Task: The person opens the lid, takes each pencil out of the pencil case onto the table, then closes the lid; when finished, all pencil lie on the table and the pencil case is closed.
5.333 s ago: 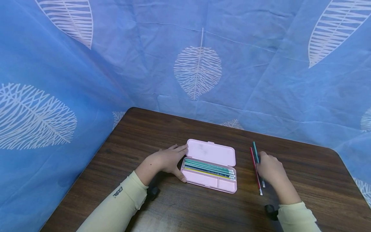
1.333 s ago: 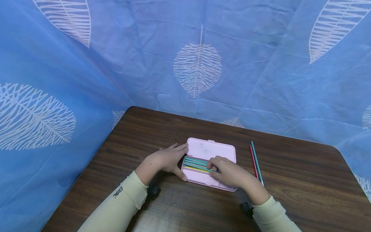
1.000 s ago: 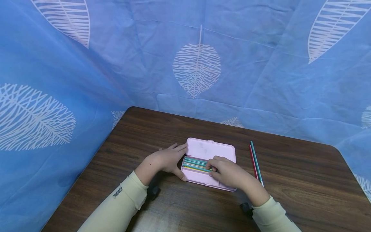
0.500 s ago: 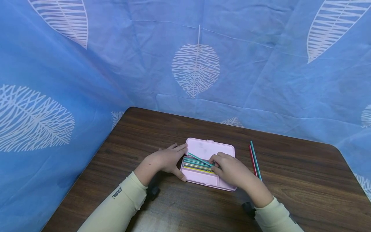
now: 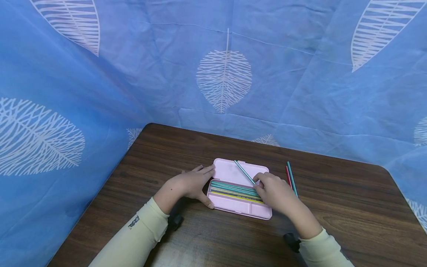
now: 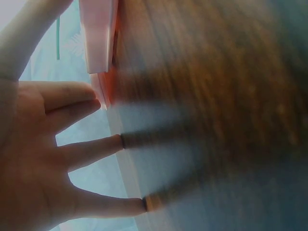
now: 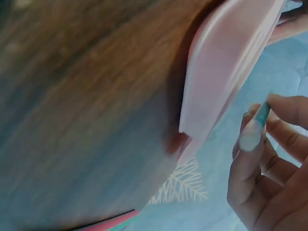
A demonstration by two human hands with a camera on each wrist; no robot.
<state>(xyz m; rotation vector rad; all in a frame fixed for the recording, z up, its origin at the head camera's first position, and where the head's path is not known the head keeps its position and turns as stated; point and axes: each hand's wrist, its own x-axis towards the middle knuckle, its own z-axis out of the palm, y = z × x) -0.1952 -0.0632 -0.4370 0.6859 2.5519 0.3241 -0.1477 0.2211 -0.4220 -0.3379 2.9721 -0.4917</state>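
A pink pencil case (image 5: 226, 203) lies open on the table, several green, dark and yellow pencils (image 5: 233, 189) side by side in its long compartment. My left hand (image 5: 191, 184) rests at the case's left end with fingers spread; in the left wrist view the fingertips of that hand (image 6: 53, 154) touch the case and the table. Over the case's right part, my right hand (image 5: 275, 191) pinches a green pencil (image 5: 244, 172), which slants up across the lid. In the right wrist view that hand (image 7: 269, 163) holds the green pencil (image 7: 262, 114) between thumb and fingers, its eraser end towards the camera.
To the right of the case, a red pencil (image 5: 287, 174) and another green pencil (image 5: 291, 179) lie together on the dark wooden table (image 5: 200, 241), their lower ends hidden by my right hand. A blue cloth with white leaf patterns (image 5: 150, 74) hangs behind and to the left.
My right hand has gone from the loose pencils to the case, then lifted a green pencil there and swung it upright-leaning, moving slightly right. My left hand has stayed at the case's left end.
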